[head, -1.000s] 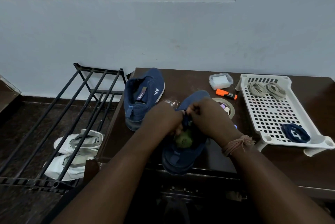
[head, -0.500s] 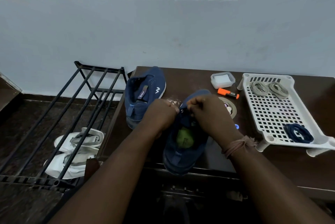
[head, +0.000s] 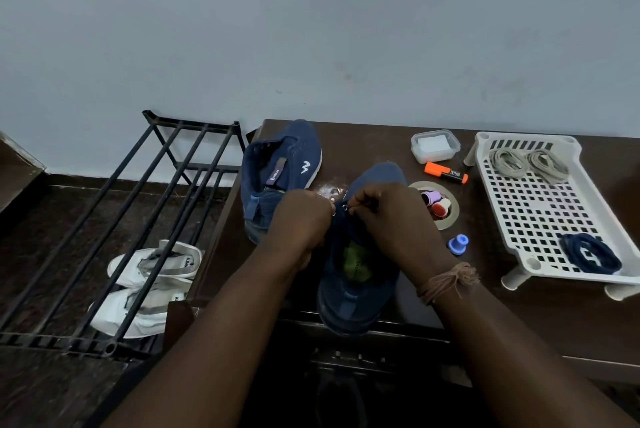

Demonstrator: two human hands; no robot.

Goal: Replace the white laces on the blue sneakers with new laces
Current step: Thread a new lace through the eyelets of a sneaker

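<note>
Both hands (head: 349,216) have risen slightly toward the near sneaker's (head: 360,275) toe.

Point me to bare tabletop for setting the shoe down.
Free: the table strip in front of the white tray, right of the right hand; also the back edge between the far sneaker and plastic box. Crowded: around the tape roll and orange marker.
</note>
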